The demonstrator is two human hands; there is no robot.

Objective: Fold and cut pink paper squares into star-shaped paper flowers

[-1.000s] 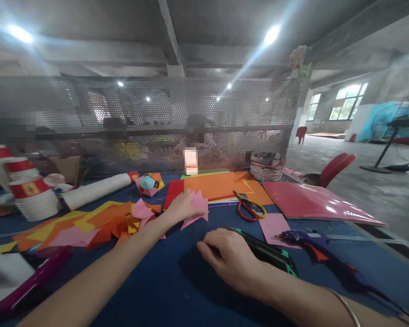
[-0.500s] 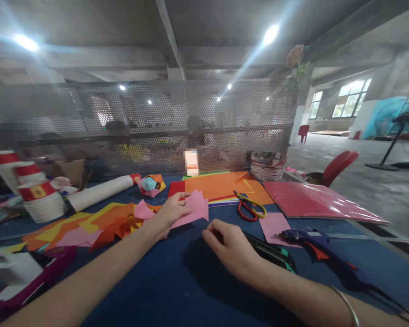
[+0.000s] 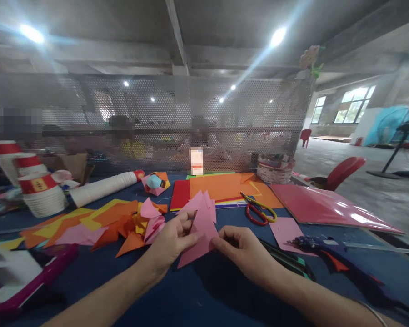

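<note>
A folded piece of pink paper (image 3: 202, 225) with pointed tips is held up above the blue tabletop. My left hand (image 3: 175, 238) grips it from the left, thumb in front. From the right, my right hand (image 3: 241, 247) pinches its edge between thumb and fingertips. Left of my left hand lie folded orange paper (image 3: 131, 245) and crumpled pink paper pieces (image 3: 153, 225). A green-and-black utility knife (image 3: 289, 261) rests partly hidden behind my right hand. Beyond it are red-and-yellow-handled scissors (image 3: 259, 213) and a pink paper square (image 3: 288, 231) under the tip of a blue glue gun (image 3: 330, 254).
Orange sheets (image 3: 221, 186) and a red glossy pack (image 3: 330, 204) lie at the back, beside a woven basket (image 3: 276, 168). Stacked paper cups (image 3: 42, 195), a long cup stack (image 3: 105, 188) and a purple tool (image 3: 37, 281) occupy the left. A perforated partition (image 3: 150, 113) stands behind.
My left hand has brought the pink paper nearer and to the right, away from the paper pile. My right hand has taken hold of its edge. The view has shifted slightly.
</note>
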